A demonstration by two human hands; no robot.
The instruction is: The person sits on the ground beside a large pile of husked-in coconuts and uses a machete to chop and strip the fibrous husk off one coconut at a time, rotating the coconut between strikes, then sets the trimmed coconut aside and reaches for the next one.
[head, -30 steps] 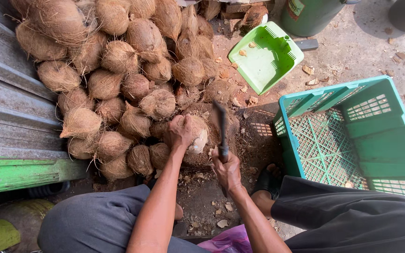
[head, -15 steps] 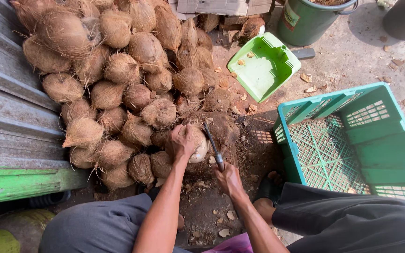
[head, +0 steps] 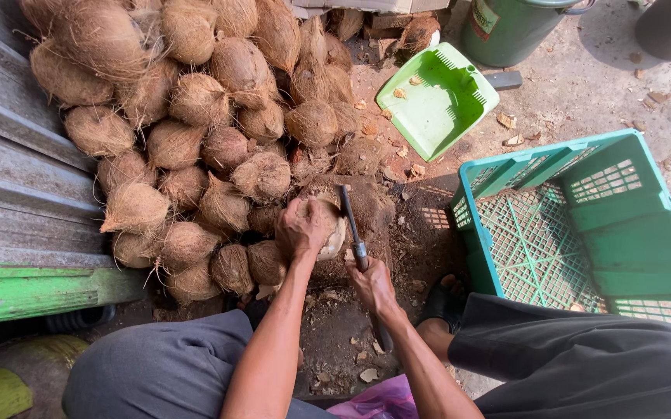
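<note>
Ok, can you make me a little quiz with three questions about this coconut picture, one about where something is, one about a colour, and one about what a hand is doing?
1. Where is the green dustpan?
A. Inside the crate
B. On the ground beyond the crate, next to the coconut pile
C. On the person's lap

2. What colour is the plastic crate?
A. Red
B. Yellow
C. Teal green

3. What is the left hand doing?
A. Pressing down on a coconut
B. Hanging free in the air
C. Holding the dustpan

Answers:
1. B, it lies on the dirt between the coconut pile and the green bin.
2. C, its lattice walls and floor are teal green.
3. A, the palm covers the coconut while the right hand grips a knife beside it.
</note>
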